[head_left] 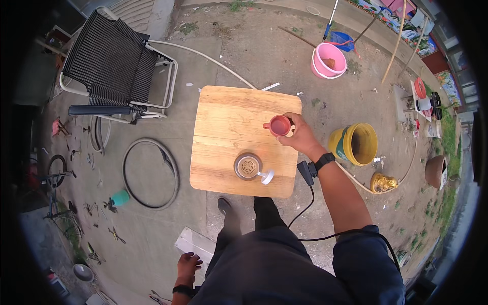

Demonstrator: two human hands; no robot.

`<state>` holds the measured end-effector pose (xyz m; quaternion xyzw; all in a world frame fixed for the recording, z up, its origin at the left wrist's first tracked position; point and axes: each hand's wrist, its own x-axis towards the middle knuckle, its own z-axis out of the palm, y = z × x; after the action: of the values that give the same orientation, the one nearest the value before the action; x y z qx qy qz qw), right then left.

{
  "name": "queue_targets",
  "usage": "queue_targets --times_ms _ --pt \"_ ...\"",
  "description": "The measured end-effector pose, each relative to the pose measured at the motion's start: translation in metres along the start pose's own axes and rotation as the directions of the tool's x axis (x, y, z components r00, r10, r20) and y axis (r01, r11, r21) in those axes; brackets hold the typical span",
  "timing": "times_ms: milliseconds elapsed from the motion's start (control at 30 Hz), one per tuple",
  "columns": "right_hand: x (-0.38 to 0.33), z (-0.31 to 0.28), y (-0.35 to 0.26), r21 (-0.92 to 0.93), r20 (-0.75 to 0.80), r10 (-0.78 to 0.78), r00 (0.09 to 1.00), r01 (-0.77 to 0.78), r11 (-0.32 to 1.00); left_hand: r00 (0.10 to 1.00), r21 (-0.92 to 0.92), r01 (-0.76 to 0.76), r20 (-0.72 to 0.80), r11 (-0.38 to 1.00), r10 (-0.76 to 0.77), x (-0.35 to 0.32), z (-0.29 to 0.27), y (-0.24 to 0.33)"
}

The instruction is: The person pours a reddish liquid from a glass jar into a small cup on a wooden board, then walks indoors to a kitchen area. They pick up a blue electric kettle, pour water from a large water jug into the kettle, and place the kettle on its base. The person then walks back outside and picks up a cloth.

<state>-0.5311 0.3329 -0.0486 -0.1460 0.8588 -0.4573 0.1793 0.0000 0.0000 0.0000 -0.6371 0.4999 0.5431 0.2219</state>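
Head view: the right hand has its grip closed on the side of a small red cup, located over the right part of the wooden counter; whether the cup touches the surface cannot be told. Nearer the wearer sits a round brown vessel with a perforated inset. The left hand, grip open, hangs low beside a pale slab.

Small reddish cup, mouth up, handle to the left, in the right hand
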Motion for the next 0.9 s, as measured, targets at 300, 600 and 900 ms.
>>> queue_targets --times_ms 300,600,900 --pt "0.042 0.082 0.11 -0.055 -0.037 0.14 0.989 -0.142 0.988 0.993 0.023 0.108 -0.047 0.994 -0.106 0.019 0.033 -0.015" --pt "0.049 0.109 0.121 -0.126 -0.053 0.084 0.995 -0.09 0.988 0.984 0.043 0.166 -0.07 0.985 -0.163 0.014 0.041 -0.017" --pt "0.042 0.105 0.122 -0.201 -0.042 0.173 0.984 -0.178 0.963 0.989 0.079 0.14 -0.05 0.987 -0.136 0.021 0.039 -0.013"
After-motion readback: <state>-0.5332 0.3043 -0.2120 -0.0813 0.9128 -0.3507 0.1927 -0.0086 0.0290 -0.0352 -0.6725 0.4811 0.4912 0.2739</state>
